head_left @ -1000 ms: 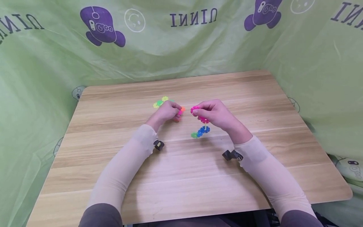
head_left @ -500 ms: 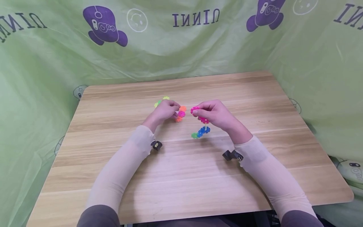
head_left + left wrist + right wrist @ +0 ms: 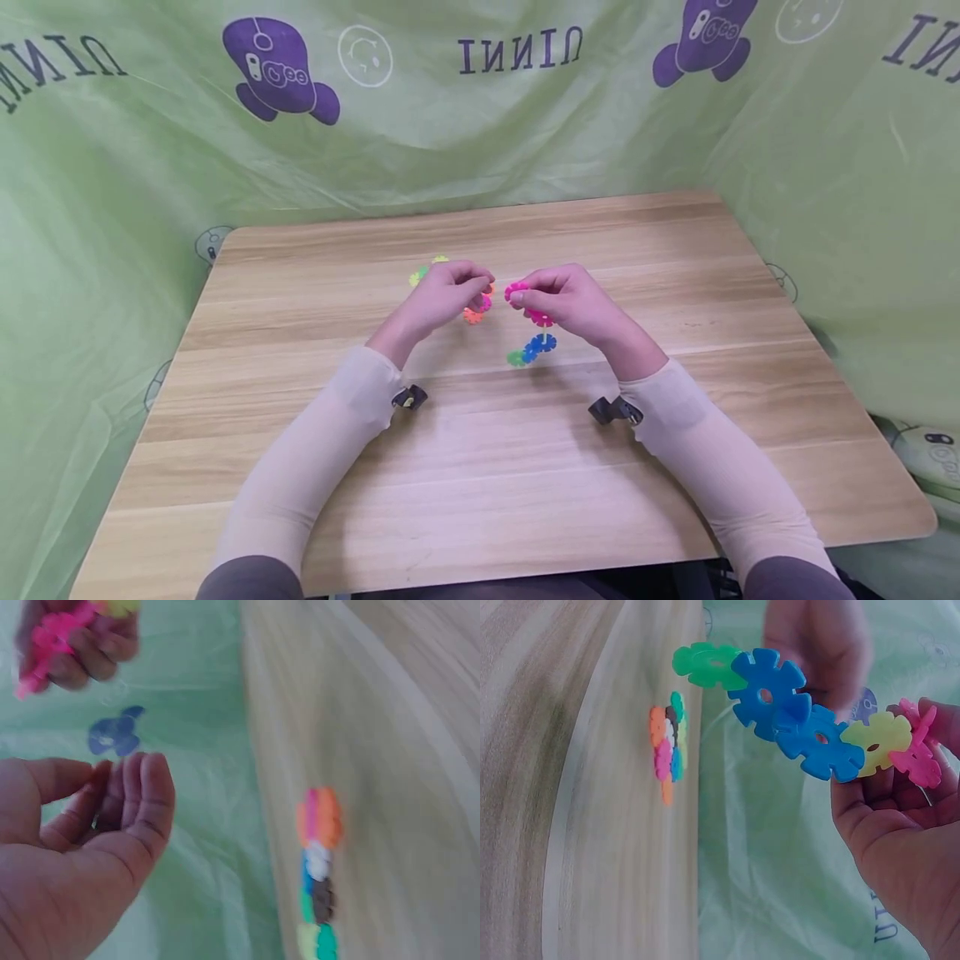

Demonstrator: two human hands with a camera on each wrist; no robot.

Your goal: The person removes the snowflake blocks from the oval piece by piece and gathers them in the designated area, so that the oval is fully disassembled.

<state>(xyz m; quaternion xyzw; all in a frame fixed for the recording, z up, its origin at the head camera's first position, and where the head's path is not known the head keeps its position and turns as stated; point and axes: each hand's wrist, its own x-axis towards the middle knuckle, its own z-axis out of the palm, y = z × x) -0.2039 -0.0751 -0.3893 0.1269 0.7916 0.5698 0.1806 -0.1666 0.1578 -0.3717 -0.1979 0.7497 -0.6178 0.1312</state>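
Note:
My right hand [image 3: 573, 304] pinches the pink end of a chain of interlocking plastic snowflake discs [image 3: 769, 694]. In the right wrist view the chain runs from pink through yellow and two blue discs to green. It hangs in the air above the table. My left hand [image 3: 438, 298] is to its left, over a group of loose snowflake discs [image 3: 473, 317] and partly hiding them in the head view. In the left wrist view the left hand's fingers are loosely bent, with no disc visible between them. Orange, pink, white, brown, blue and green discs [image 3: 324, 817] lie beyond it.
The discs rest on a wood-grain table [image 3: 465, 500]. Green printed fabric [image 3: 420, 150] encloses its back and sides. A small black wrist camera [image 3: 410, 397] sits at the left cuff and another black camera [image 3: 615, 410] at the right cuff.
My left hand has drawn back from the loose discs, then shifted right and up over them. The right hand stays in place with the chain.

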